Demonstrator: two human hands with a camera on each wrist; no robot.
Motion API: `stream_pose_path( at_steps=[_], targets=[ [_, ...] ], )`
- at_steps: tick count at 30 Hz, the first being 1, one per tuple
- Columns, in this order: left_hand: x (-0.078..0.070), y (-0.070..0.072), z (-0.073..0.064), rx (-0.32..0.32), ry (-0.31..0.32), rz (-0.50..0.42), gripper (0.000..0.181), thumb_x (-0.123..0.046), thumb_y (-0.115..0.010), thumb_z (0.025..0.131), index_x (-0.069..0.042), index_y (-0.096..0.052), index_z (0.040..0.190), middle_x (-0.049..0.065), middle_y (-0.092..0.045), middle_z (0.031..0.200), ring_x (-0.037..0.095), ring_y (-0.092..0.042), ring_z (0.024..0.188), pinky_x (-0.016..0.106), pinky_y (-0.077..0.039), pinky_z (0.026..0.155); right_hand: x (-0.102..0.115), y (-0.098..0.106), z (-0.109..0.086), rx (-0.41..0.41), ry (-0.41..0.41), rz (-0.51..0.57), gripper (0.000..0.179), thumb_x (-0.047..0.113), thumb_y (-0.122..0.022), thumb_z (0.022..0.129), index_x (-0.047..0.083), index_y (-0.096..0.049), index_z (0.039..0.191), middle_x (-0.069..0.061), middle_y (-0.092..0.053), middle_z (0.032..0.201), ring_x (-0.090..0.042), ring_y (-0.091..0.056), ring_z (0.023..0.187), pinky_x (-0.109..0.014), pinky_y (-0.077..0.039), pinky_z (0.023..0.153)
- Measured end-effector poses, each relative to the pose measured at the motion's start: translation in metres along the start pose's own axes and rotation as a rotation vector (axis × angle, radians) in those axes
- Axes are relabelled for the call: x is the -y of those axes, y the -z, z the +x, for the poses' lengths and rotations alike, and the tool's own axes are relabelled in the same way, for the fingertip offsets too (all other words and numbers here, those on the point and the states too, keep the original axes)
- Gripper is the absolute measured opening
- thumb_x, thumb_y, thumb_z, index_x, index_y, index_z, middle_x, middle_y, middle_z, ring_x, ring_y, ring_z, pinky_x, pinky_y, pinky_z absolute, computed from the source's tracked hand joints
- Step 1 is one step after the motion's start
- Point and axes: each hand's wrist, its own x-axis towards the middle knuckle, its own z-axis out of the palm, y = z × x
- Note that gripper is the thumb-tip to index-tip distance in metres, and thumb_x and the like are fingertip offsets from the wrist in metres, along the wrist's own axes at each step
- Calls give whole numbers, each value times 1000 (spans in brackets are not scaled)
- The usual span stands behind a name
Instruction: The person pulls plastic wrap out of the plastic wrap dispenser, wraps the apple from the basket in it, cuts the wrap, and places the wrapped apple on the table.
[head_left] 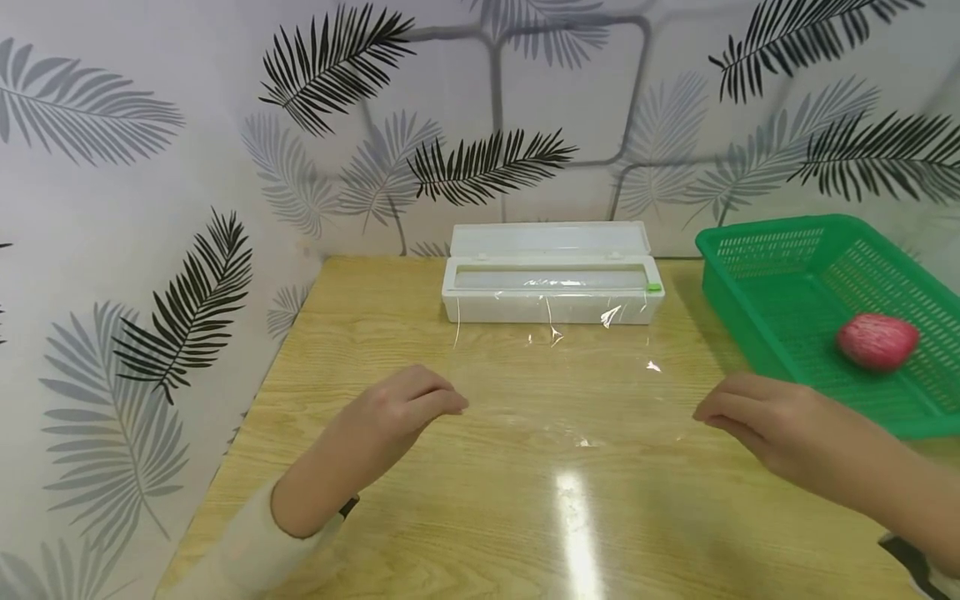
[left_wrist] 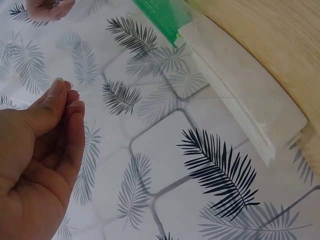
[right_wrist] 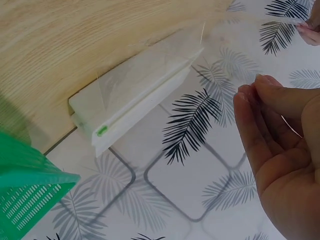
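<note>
A sheet of clear cling film [head_left: 555, 383] stretches toward me from a white cling film dispenser [head_left: 551, 308] at the back of the table. The dispenser's lid [head_left: 551, 240] is raised, and a green slider [head_left: 654, 287] sits at its right end. My left hand [head_left: 401, 412] pinches the film's near left corner between thumb and fingertips. At the near right corner, my right hand [head_left: 787, 425] pinches the film the same way. Both wrist views show the thumbs against the fingertips, left hand [left_wrist: 42, 150] and right hand [right_wrist: 280, 145]. The film's edges are hard to make out.
A green plastic basket [head_left: 750, 329] stands at the right, beside the dispenser, with a pinkish-red oval item [head_left: 877, 342] in it. Behind the wooden table [head_left: 450, 525] is a wall covering [head_left: 225, 167] with a leaf print.
</note>
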Motion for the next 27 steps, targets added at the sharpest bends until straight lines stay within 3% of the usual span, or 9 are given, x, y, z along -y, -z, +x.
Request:
stream_pose_path(
  at_steps=[15, 18, 20, 23, 27],
  targets=[
    [8, -32, -18, 142, 25, -47, 20, 2, -73, 75, -8, -67, 92, -2, -60, 89, 9, -59, 84, 11, -46, 76, -5, -35, -11, 67, 41, 152, 39, 37, -34, 99, 16, -64, 86, 13, -57, 82, -1, -54, 71, -10, -44, 64],
    [9, -38, -20, 149, 23, -76, 17, 1, -72, 76, -7, -67, 91, -1, -61, 88, 9, -60, 82, 11, -46, 76, -6, -41, -13, 113, 29, 164, 20, 27, -50, 96, 17, -64, 85, 13, -57, 82, 1, -53, 70, -11, -43, 61],
    [10, -42, -21, 149, 17, -96, 16, 0, -72, 76, -6, -67, 90, -1, -62, 87, 9, -60, 80, 11, -47, 75, -5, -45, -14, 141, 22, 171, 5, 14, -63, 88, 17, -63, 85, 13, -57, 82, 1, -53, 70, -12, -44, 60],
    [10, -47, -23, 161, 17, -123, 12, -1, -71, 77, -5, -67, 88, -1, -62, 86, 8, -60, 79, 11, -47, 74, -5, -50, -15, 173, 9, 188, 26, -3, -71, 73, 18, -62, 85, 14, -56, 82, 2, -52, 70, -13, -43, 58],
    [12, -53, -27, 203, 39, -136, 8, -6, -70, 80, -6, -68, 87, -2, -63, 83, 7, -59, 76, 11, -47, 73, -5, -57, -18, 183, -10, 198, 29, -4, -72, 71, 20, -62, 84, 15, -56, 81, 3, -51, 71, -13, -43, 58]
  ],
)
